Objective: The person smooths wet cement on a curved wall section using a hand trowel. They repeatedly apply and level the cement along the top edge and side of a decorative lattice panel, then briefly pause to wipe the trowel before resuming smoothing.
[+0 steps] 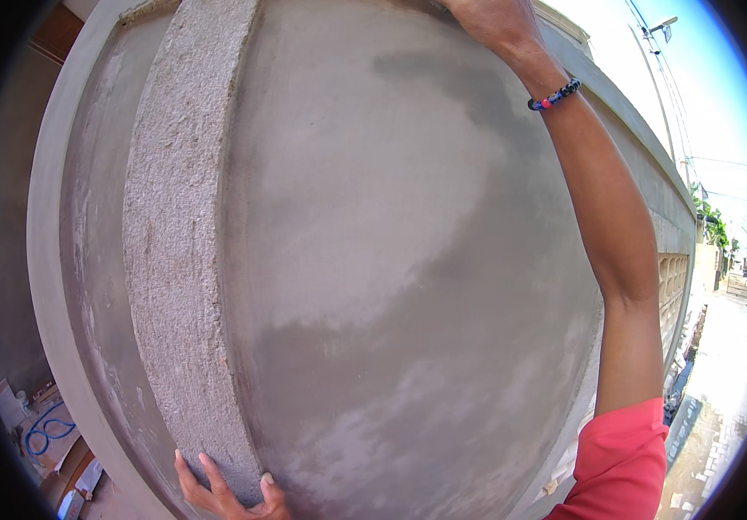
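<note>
While the left hand (pixel 233 503) spans the lower end of the rough pale strip (pixel 174 191) at 7 o'clock, the right hand (pixel 499 24) is raised to the top edge of view at 1 o'clock. Work surface: the strip runs from 11 down to 7 o'clock, with smooth grey plaster (pixel 347 173) filling the middle to its right. Grip, left: fingers spread, fingertips toward the strip's left side and thumb at its right edge; not clenched, nothing lifted. Grip, right: cannot tell; a small dark bit shows by the fingers near 12 o'clock, but I cannot say whether it is held. Judgement on method: with the hands at opposite ends of the reach, the lower one would best serve as a light, flat-fingered reference along the strip's edges, the upper one lined up to the same edge; even pressure should spare the coarse face and the strip's corners. The smooth plaster probably wants little contact, as its darker blotches (pixel 443 295) may be damp (unconfirmed). Limits: right fingertips are cut off above, the left palm and wrist below; the strip runs out of view at 11 o'clock; how hard the left hand presses is not readable; clutter around the blue coil (pixel 44 433) at 8 o'clock is too small to sort out.
</note>
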The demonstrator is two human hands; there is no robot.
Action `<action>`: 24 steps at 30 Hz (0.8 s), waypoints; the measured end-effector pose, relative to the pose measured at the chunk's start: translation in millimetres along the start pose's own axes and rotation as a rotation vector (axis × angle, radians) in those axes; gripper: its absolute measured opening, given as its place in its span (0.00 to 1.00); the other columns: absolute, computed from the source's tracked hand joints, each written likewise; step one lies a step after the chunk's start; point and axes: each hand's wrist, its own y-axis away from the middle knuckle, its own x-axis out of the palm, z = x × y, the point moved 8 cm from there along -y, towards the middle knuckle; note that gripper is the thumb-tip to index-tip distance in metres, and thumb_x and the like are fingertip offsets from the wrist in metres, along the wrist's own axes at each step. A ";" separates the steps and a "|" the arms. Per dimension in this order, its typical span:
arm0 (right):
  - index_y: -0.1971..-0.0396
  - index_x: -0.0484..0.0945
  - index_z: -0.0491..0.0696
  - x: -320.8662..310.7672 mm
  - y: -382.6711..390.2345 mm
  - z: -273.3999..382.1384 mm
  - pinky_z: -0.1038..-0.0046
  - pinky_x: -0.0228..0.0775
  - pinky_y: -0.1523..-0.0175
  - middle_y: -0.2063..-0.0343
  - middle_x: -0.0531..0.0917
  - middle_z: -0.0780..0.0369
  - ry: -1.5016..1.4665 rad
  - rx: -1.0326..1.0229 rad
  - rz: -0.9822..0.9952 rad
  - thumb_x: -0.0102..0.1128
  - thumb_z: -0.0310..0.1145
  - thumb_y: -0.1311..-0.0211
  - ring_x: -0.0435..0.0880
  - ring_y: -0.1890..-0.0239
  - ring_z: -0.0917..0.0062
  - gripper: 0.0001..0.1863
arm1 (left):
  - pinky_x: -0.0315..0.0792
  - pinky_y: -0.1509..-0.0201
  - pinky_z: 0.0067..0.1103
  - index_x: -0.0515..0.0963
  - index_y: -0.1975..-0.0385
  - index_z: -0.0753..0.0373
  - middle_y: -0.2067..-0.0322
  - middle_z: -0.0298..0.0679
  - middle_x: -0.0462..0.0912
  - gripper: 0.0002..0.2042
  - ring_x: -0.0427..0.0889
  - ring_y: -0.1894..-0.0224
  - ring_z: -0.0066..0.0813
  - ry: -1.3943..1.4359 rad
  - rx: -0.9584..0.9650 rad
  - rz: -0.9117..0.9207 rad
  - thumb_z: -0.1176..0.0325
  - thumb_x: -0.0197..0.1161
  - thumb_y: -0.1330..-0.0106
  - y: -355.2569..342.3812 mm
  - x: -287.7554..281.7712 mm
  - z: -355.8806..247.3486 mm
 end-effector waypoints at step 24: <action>0.57 0.82 0.48 -104.3 54.6 -320.2 0.62 0.72 0.46 0.56 0.83 0.54 0.520 -0.164 -0.028 0.56 0.42 0.45 0.82 0.53 0.59 0.19 | 0.53 0.31 0.42 0.67 0.38 0.65 0.38 0.52 0.68 0.36 0.62 0.34 0.51 -0.026 -0.067 -0.074 0.47 0.66 0.42 11.9 17.3 5.2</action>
